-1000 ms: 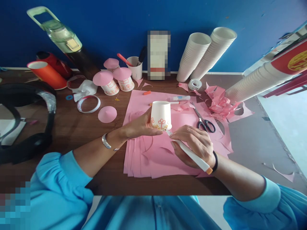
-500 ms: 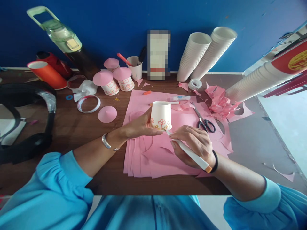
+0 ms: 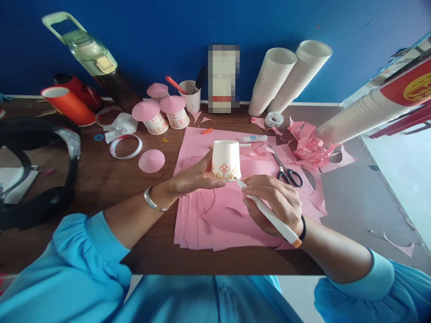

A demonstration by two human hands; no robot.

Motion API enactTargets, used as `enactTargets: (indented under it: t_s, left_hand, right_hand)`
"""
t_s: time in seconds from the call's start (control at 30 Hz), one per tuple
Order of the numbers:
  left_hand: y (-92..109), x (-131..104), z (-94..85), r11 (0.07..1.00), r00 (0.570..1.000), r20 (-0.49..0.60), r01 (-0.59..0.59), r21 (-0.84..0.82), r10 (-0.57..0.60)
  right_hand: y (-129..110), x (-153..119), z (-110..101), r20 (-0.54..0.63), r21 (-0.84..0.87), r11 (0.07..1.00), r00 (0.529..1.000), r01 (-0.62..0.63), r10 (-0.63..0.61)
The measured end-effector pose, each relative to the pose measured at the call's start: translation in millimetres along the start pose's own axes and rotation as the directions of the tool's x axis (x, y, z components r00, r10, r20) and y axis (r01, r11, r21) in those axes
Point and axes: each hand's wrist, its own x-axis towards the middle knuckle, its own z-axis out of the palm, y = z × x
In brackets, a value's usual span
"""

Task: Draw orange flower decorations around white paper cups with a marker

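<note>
My left hand (image 3: 198, 176) is closed around a white paper cup (image 3: 226, 153), held upside down above the pink paper sheets (image 3: 232, 215). Orange flowers and grass are drawn round the cup's lower rim. In my right hand (image 3: 274, 202) is a white marker (image 3: 269, 213) with an orange end; its tip is at the drawn band, near the rim's right side. Black-handled scissors (image 3: 290, 174) lie just beyond my right hand. Behind the cup are another marker (image 3: 245, 145) and a glue stick (image 3: 253, 138).
Decorated cups with pink cone roofs (image 3: 173, 104) stand at the back left, a loose pink cone (image 3: 151, 161) nearer. Stacks of paper cups (image 3: 272, 80) rise at the back right beside a tape roll (image 3: 274, 119) and crumpled pink scraps (image 3: 311, 143). Headphones (image 3: 72, 166) and a tall bottle (image 3: 97, 58) are left.
The marker in my right hand has shifted slightly, its tip now a little higher against the cup's drawn band. The cup has turned slightly in my left hand.
</note>
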Motion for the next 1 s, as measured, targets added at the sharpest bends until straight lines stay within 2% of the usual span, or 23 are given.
enactTargets:
  t_s: [0.3,0.63,1.0]
  left_hand:
    - [0.7,1.7,4.3,0.998,0.997,-0.024,0.068,-0.012,-0.068]
    - [0.9,1.7,2.5,0.998,0.998,0.026,0.062,-0.027,-0.061]
    - [0.9,1.8,3.0,0.999,0.999,0.021,0.038,0.007,-0.038]
  right_hand:
    - [-0.4,-0.1,0.3,0.019,-0.009,1.0,1.0,0.007,-0.007]
    - [-0.8,0.9,0.7,0.063,-0.003,0.999,0.997,0.04,-0.04]
    - [-2.0,0.0,1.4,0.092,-0.001,1.0,0.996,0.018,-0.018]
